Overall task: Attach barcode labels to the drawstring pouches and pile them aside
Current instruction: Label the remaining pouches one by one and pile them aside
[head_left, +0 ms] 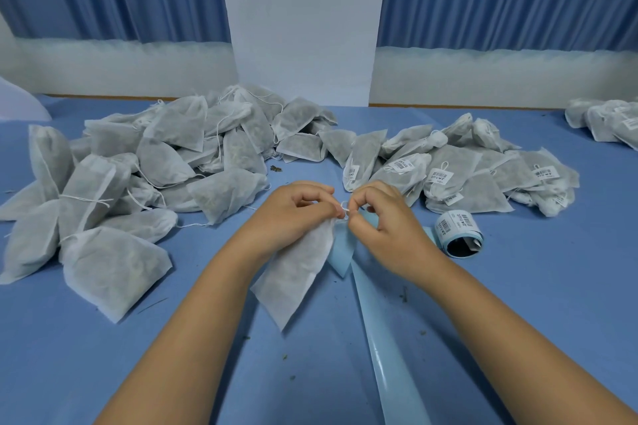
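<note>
Now pinching pouch (297, 276) neck in left hand (293, 214) grip and string (344, 208) in right hand (383, 221) grip, just left of roll (461, 233). Likely light, soft, floppy; best held at gathered neck.

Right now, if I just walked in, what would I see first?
In the middle, the left hand grips one pouch while the right hand pinches its string. A big heap of plain pouches lies to the left, a labelled pile to the right, with a label roll beside the right hand.
</note>
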The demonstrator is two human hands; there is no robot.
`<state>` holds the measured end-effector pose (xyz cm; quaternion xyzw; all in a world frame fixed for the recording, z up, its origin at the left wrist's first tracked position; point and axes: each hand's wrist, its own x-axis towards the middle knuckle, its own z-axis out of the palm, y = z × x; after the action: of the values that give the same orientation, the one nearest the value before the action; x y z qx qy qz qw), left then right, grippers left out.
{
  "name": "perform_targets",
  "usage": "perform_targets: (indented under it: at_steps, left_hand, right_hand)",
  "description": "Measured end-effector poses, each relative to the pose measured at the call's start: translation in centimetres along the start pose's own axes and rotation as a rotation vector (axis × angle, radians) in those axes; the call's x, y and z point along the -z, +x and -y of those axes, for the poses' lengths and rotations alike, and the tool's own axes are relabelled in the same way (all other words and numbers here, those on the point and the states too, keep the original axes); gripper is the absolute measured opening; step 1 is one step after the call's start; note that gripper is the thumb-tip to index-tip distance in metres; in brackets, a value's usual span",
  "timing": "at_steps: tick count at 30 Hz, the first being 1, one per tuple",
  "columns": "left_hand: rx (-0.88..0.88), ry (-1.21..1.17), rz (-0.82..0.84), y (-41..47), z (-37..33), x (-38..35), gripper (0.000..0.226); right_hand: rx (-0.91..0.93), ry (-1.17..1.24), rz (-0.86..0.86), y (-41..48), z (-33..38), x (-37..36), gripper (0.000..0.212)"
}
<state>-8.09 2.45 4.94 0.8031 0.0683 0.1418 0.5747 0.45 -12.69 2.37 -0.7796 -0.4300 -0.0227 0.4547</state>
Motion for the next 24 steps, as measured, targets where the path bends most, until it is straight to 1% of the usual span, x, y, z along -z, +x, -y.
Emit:
perform_targets:
  at_steps: [2,4,6,9,12,15,18,20,24]
  left_hand:
    - [0.008,0.019,-0.008,0.12,0.25,0.02,0.029]
    - [0.014,0.033,-0.012,0.23,0.39,0.04,0.031]
    - [0.012,0.038,-0.014,0.32,0.46,0.04,0.034]
    - [0.015,0.039,-0.020,0.36,0.50,0.05,0.034]
    - [0.011,0.056,-0.051,0.37,0.52,0.11,0.030]
    - [0.004,0.090,-0.079,0.40,0.52,0.18,0.022]
    - [0.034,0.086,-0.113,0.55,0.59,0.19,0.017]
    - [0.063,0.066,-0.129,0.64,0.60,0.28,0.017]
    - [0.073,0.016,-0.067,0.39,0.30,0.33,0.018]
  right_hand:
    - [0.000,0.006,-0.018,-0.09,-0.03,-0.09,0.023]
    - [0.006,0.060,-0.070,-0.19,0.15,-0.09,0.021]
    - [0.020,0.127,-0.109,-0.27,0.42,0.04,0.026]
    - [0.038,0.177,-0.107,-0.34,0.75,0.12,0.034]
    - [0.042,0.149,-0.098,-0.28,0.63,0.14,0.030]
    - [0.075,0.045,-0.122,-0.21,0.52,0.31,0.024]
    - [0.123,-0.104,-0.195,-0.12,0.42,0.45,0.030]
    - [0.114,-0.102,-0.207,-0.17,0.51,0.48,0.029]
    - [0.075,-0.033,-0.173,-0.15,0.70,0.44,0.015]
